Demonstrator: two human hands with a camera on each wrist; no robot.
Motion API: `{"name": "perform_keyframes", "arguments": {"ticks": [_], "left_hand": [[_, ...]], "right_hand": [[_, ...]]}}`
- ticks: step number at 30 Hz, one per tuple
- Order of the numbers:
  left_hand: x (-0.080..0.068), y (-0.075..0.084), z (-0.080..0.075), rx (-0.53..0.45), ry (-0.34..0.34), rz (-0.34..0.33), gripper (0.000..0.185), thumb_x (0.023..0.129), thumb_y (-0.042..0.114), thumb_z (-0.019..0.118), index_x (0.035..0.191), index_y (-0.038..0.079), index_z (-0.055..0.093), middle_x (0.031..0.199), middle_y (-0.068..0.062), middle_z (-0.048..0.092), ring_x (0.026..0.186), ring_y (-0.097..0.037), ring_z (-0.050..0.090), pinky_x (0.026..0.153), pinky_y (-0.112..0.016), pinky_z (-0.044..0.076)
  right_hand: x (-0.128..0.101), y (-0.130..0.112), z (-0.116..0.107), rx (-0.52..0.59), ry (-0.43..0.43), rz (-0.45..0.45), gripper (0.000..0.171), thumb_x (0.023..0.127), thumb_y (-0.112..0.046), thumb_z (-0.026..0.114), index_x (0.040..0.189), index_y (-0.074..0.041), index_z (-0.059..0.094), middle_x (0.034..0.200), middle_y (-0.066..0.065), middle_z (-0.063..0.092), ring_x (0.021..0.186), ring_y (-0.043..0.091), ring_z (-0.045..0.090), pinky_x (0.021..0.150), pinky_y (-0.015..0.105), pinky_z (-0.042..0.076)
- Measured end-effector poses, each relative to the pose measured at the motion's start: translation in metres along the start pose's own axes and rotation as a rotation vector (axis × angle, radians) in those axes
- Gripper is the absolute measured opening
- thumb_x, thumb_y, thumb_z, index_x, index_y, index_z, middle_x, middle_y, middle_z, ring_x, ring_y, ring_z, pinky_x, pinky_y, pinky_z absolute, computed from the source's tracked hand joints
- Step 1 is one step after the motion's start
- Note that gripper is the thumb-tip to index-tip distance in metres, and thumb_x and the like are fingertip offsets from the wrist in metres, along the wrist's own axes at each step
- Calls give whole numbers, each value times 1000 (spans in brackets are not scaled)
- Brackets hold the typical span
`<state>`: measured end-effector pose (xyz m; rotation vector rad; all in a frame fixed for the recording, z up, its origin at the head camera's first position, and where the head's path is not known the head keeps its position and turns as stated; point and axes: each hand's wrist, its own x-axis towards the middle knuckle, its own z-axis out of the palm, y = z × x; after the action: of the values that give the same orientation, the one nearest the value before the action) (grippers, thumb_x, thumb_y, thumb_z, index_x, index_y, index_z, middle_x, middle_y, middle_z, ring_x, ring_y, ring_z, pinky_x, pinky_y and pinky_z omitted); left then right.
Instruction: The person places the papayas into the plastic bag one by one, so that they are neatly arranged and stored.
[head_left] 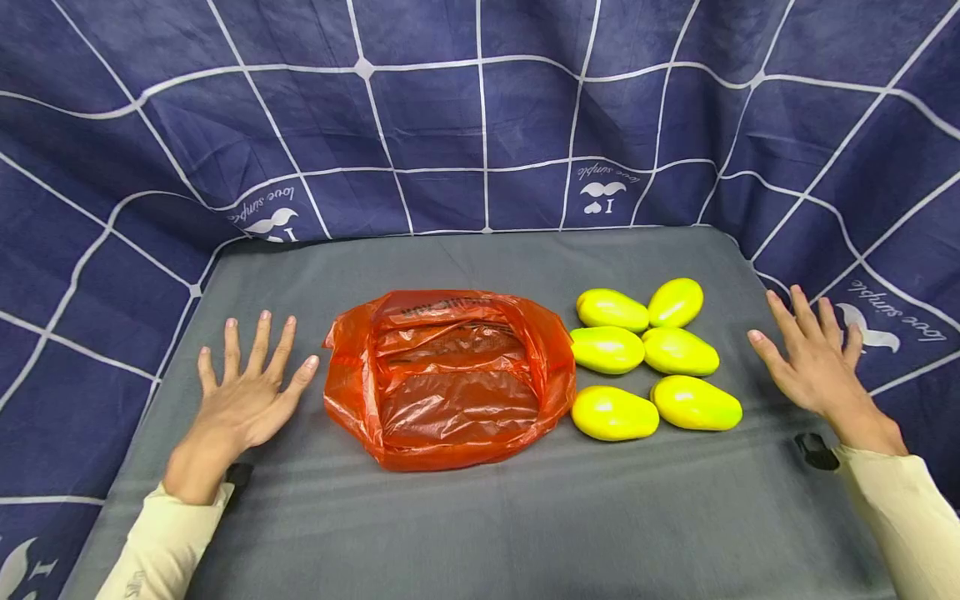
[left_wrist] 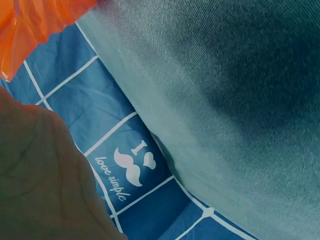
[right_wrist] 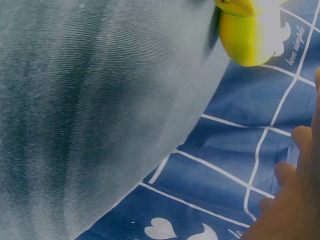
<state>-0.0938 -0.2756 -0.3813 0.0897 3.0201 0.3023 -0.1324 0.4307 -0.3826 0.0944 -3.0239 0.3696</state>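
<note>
An orange plastic bag [head_left: 448,377] lies open and crumpled in the middle of the grey table [head_left: 480,517]. Several yellow-green mangoes [head_left: 651,358] lie in a cluster just right of it. My left hand [head_left: 251,385] rests flat on the table left of the bag, fingers spread, holding nothing. At the table's right edge my right hand [head_left: 813,358] lies flat too, fingers spread, a little right of the mangoes. The left wrist view shows my palm [left_wrist: 45,180] and a corner of the bag [left_wrist: 35,25]. One mango [right_wrist: 250,30] shows in the right wrist view.
A navy cloth with a white grid and "love simple" moustache prints [head_left: 480,125] hangs behind and around the table. Two small black clips [head_left: 816,450] sit near the wrists on the table's front sides.
</note>
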Motion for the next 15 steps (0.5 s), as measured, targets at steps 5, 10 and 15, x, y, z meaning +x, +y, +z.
{"name": "perform_keyframes", "arguments": {"ticks": [5, 10, 15], "left_hand": [[2, -1, 1, -10, 3, -2, 77, 102, 65, 16, 160, 23, -11, 165, -11, -24, 144, -41, -36, 106, -74, -23], [4, -2, 1, -28, 9, -3, 76, 103, 64, 17, 160, 22, -12, 164, -9, -25, 143, -41, -36, 105, -72, -26], [6, -2, -1, -50, 8, -6, 75, 103, 63, 16, 159, 23, -13, 163, -7, -29, 143, -40, -38, 105, -73, -26]], "right_hand": [[0, 1, 2, 5, 2, -4, 70, 106, -50, 31, 162, -21, 2, 168, 11, -13, 150, 48, -18, 108, 73, -20], [2, 0, 2, 9, 14, -18, 69, 106, -48, 33, 162, -20, 4, 168, 12, -11, 150, 48, -16, 108, 74, -20], [7, -7, 1, 17, 26, -37, 68, 106, -48, 34, 163, -20, 7, 168, 13, -8, 152, 44, -16, 109, 72, -19]]}}
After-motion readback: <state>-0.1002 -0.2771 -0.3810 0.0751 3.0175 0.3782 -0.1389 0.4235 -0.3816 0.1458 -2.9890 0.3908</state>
